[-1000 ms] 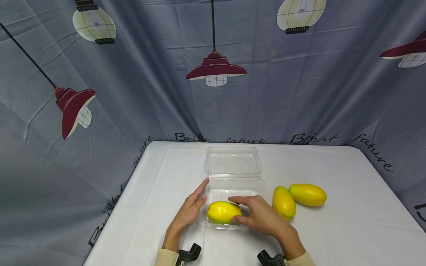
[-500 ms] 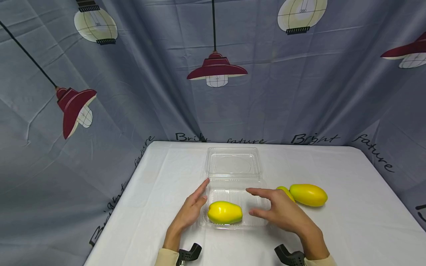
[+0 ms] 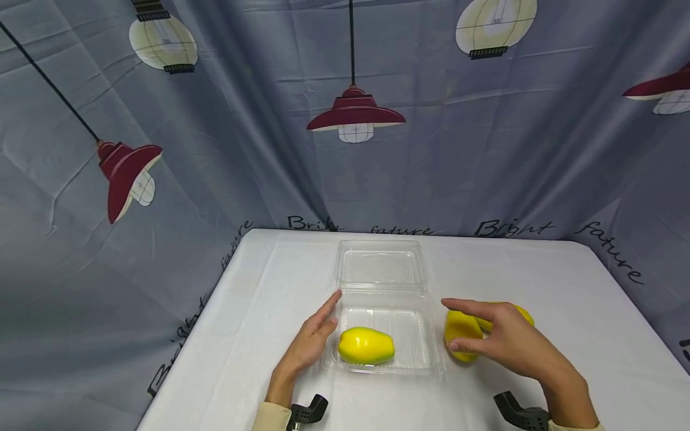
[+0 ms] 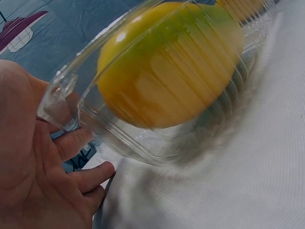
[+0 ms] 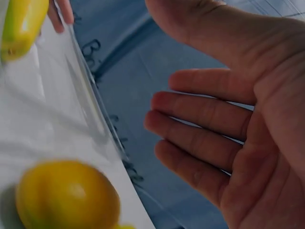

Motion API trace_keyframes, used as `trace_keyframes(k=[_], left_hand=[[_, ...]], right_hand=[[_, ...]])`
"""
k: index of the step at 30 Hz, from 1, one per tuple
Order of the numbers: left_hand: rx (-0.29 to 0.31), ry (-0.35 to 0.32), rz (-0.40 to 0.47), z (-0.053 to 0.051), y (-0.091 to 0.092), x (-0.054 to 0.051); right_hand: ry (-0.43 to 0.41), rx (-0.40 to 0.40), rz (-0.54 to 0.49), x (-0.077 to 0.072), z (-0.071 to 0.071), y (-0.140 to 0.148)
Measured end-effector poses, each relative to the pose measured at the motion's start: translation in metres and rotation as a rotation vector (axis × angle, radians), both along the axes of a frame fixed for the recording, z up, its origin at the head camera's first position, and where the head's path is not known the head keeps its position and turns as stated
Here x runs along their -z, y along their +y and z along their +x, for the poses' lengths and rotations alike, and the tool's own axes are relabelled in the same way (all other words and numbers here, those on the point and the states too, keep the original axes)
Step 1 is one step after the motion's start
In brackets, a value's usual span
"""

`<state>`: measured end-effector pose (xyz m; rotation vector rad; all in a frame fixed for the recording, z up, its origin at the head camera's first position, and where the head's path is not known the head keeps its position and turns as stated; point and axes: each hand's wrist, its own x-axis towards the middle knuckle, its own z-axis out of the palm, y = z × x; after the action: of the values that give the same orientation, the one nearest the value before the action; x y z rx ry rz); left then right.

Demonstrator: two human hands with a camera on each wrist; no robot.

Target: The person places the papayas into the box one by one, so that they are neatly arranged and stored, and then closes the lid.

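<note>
A clear plastic clamshell box (image 3: 414, 335) lies open on the table. In the left part of its base rests a yellow mango (image 3: 366, 346) with a greenish tip. My left hand (image 3: 308, 344) is at the box's left side; in the left wrist view its fingers (image 4: 90, 177) are extended, some behind the clear wall. To the right of the box, my right hand (image 3: 509, 338) hovers over two more yellow mangoes, thumb and fingers spread, holding nothing. It partly covers the nearer mango (image 3: 457, 326) and most of the farther mango (image 3: 525, 312).
The box's lid (image 3: 381, 266) lies folded back, away from me. A white cloth covers the table (image 3: 259, 299). A grey curtain (image 3: 242, 149) printed with lamps and lettering hangs behind and beside the table. Each wrist carries a black camera mount (image 3: 308, 413).
My right hand has let go of the mango in the box and moved right, over the two loose mangoes. My left hand has stayed beside the box.
</note>
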<state>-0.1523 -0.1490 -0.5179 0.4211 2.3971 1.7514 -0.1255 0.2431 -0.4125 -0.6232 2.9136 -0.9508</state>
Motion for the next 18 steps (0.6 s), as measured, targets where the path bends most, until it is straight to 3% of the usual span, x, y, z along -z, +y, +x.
trace_keyframes(k=[5,18], left_hand=[[0.004,-0.003,-0.007,0.000,-0.001,0.000],[0.007,-0.003,-0.025,-0.001,-0.002,0.000]], right_hand=[[-0.021,0.035,0.003,0.003,0.002,0.028],[-0.076,0.214,0.102,0.012,0.006,0.107]])
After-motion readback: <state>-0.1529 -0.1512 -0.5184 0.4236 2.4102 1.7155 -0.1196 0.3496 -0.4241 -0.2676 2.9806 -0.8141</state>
